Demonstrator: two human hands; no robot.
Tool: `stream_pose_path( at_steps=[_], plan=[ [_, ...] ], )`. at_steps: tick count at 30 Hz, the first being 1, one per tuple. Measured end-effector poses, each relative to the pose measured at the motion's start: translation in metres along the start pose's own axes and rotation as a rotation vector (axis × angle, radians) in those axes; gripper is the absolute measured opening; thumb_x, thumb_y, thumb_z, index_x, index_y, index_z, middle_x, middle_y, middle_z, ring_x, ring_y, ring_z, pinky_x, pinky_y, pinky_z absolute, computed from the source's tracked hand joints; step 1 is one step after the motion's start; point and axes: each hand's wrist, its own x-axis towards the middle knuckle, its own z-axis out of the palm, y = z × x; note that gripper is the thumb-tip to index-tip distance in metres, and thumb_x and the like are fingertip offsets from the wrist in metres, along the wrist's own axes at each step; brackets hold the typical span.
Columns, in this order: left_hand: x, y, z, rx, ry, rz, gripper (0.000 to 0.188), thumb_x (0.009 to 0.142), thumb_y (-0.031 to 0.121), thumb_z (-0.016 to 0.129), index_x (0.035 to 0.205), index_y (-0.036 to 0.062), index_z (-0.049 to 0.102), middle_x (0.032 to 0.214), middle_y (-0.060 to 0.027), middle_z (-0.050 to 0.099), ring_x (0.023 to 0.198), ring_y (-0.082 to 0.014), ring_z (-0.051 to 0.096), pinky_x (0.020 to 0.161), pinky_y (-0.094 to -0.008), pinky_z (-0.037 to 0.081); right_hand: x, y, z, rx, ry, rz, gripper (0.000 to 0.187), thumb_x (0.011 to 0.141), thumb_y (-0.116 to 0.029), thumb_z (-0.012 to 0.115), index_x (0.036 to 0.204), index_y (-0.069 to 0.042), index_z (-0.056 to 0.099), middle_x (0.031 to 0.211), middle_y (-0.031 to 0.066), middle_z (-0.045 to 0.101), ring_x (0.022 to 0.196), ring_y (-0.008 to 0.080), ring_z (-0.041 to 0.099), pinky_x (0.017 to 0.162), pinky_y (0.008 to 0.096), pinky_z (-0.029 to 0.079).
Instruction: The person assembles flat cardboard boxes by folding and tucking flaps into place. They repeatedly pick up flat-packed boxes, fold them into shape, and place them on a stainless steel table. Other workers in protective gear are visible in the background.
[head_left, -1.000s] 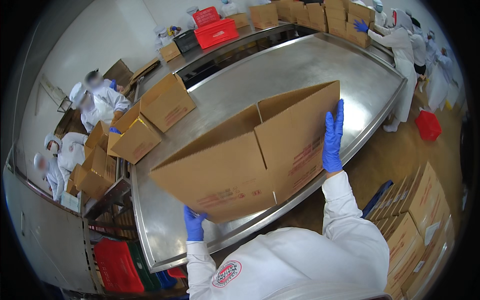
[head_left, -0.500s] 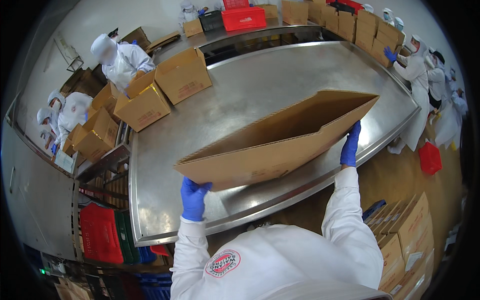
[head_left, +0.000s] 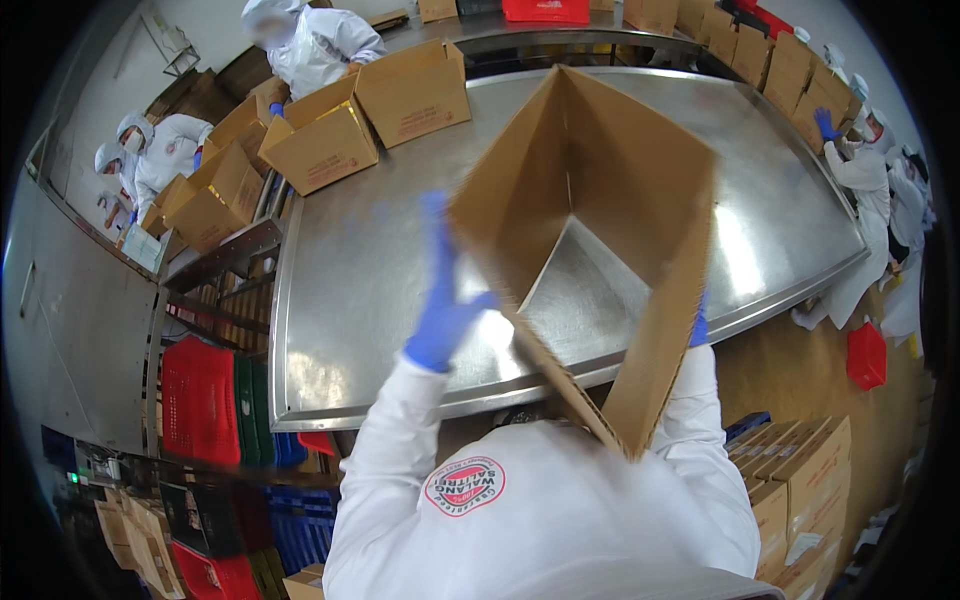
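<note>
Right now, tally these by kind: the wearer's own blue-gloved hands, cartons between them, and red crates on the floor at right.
Hands: 2 (left hand; right hand, mostly hidden)
Cartons between them: 1 (open carton)
Red crates on the floor at right: 1 (red crate)
Total: 4

From my screen I see a brown box (head_left: 640, 180), blue gloves (head_left: 440, 312), a white coat (head_left: 570, 510) with a red badge (head_left: 466, 486), a silver table (head_left: 370, 270).

Blue-gloved left hand (head_left: 440, 312), blue-gloved right hand (head_left: 700, 322); white long-sleeved cloth coat (head_left: 590, 495) with a rounded red, white and black emblem (head_left: 465, 486) at six o'clock in view.
</note>
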Motion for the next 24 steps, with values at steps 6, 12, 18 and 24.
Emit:
stream_pose_path(
  at_steps=[6,12,18,24],
  plan=[
    [-0.010,-0.051,0.080,-0.010,-0.376,-0.205,0.086,0.096,0.042,0.048,0.149,0.0037,-0.008,0.157,-0.0160,-0.006,0.145,-0.0275,-0.003,0.117,-0.0381,0.007,-0.033,0.010,0.101,-0.538,-0.639,0.289,0.055,0.101,-0.035,0.039,0.145,-0.006,0.027,0.147,0.0064,0.032,0.134,0.0172,0.029,0.113,0.0319,0.022],
    [-0.014,-0.059,0.102,-0.041,-0.222,-0.261,0.092,0.094,0.039,0.054,0.148,0.0058,-0.012,0.156,-0.0167,-0.012,0.144,-0.0352,-0.009,0.117,-0.0425,0.006,-0.035,0.000,0.118,-0.816,-0.881,0.161,0.056,0.099,-0.032,0.044,0.145,-0.005,0.028,0.146,0.0087,0.033,0.133,0.0194,0.033,0.111,0.0343,0.025],
    [0.005,-0.095,0.109,0.059,-0.133,-0.280,0.098,0.089,0.035,0.063,0.149,0.0073,-0.010,0.156,-0.0173,-0.011,0.143,-0.0391,-0.008,0.116,-0.0433,0.010,-0.028,-0.030,0.086,-0.834,-0.757,-0.004,0.058,0.097,-0.030,0.049,0.145,-0.004,0.029,0.145,0.0111,0.034,0.131,0.0217,0.036,0.110,0.0367,0.029],
    [-0.066,-0.105,0.096,-0.085,-0.449,-0.429,0.101,0.087,0.046,0.061,0.150,0.0084,-0.008,0.156,-0.0165,-0.011,0.145,-0.0297,-0.009,0.117,-0.0404,0.008,-0.043,-0.067,0.010,-0.593,-0.229,-0.302,0.060,0.095,-0.027,0.054,0.144,-0.002,0.029,0.145,0.0134,0.036,0.129,0.0239,0.039,0.108,0.0392,0.032]
  ],
)
